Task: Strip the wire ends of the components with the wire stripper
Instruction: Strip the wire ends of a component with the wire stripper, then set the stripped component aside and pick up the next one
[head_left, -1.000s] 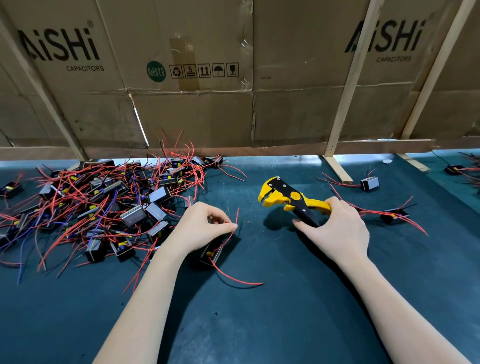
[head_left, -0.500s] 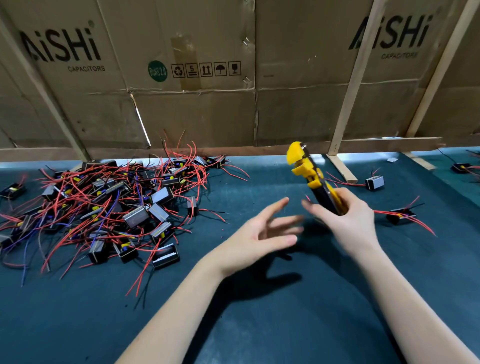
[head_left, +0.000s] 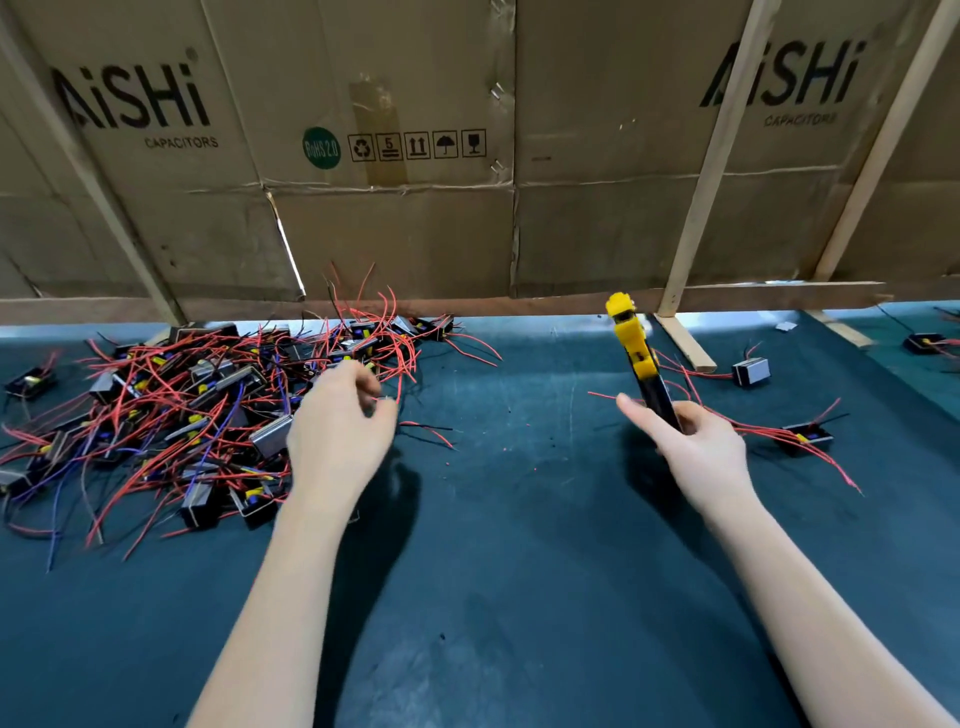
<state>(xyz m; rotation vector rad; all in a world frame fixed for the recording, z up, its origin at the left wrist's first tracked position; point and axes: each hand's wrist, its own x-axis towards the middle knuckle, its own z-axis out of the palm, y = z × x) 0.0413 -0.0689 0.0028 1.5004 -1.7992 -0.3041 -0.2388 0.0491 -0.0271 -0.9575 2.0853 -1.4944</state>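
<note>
Yellow and black, the wire stripper (head_left: 640, 364) stands nose-up in the right hand (head_left: 696, 447), fingers wrapped round its handles. The left hand (head_left: 337, 431) hovers with loosely curled fingers, holding nothing, at the edge of the pile of components (head_left: 197, 405) with its red wires. I'd say she's picking the next piece; one lead must be singled out. The cardboard (head_left: 395, 218) behind reads "AiSHi CAPACITORS" and "RoHS 2.0".

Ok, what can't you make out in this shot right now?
Head view only:
- Left hand: motion-blurred; unclear whether the fingers pinch a wire from the pile of components.
- Wire stripper in right hand: seen edge-on, jaws unreadable.
- Stripped wire ends: too small.
</note>
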